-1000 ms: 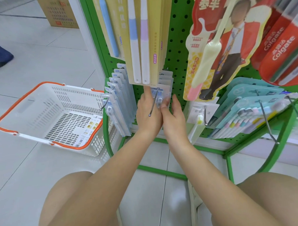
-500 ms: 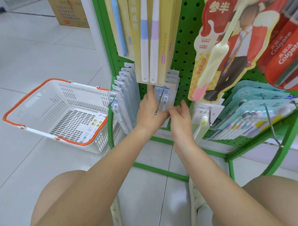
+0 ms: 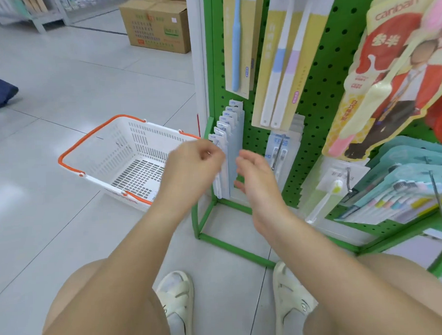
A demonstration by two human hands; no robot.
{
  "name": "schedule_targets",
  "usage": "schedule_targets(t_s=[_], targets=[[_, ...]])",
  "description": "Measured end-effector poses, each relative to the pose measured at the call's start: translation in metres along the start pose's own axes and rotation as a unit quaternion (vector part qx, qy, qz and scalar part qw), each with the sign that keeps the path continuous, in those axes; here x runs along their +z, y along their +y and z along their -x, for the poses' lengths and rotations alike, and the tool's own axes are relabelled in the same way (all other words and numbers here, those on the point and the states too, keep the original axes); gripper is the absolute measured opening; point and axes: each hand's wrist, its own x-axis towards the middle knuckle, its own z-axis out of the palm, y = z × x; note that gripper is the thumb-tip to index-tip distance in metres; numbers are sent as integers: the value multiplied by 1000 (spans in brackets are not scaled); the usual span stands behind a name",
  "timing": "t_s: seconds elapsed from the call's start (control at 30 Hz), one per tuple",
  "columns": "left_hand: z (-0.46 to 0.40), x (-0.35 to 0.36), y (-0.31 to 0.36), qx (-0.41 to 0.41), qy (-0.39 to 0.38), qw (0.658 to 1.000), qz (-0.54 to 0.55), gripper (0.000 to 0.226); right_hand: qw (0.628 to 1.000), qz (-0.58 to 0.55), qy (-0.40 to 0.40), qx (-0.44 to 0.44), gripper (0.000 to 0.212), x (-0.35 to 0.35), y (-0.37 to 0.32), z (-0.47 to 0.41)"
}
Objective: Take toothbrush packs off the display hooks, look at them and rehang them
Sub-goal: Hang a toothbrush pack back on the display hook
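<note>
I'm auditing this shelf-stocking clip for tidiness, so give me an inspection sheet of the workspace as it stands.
Surface: green pegboard rack on a pale tiled floor.
Job's things: row of grey-white toothbrush packs on the leftmost low hook; clear toothbrush packs on the next hook; tall yellow toothbrush packs above.
Clutter: white shopping basket with orange rim on the floor; cardboard box behind.
Grippers: left hand blurred, fingers curled at the front grey-white pack, grip unclear; right hand open, holding nothing.
Cables: nothing seen.
Surroundings: teal multi-brush packs at the right; a passer-by's shoe at the far left.
</note>
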Motion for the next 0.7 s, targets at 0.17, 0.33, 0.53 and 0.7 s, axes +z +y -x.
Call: schedule_targets(t_s=[0.17, 0.33, 0.53, 0.7], targets=[[-46, -4, -22, -28, 75, 996, 48, 22, 929, 288, -20, -233, 43, 9, -14, -20], [-68, 3, -43, -48, -15, 999, 11, 26, 845, 457, 9, -279, 53, 17, -3, -41], [-73, 5, -51, -24, -30, 999, -1, 10, 790, 554, 34, -262, 28, 19, -12, -62], [-75, 7, -47, -12, -6, 1000, 8, 10, 795, 547, 41, -259, 18, 19, -19, -71]])
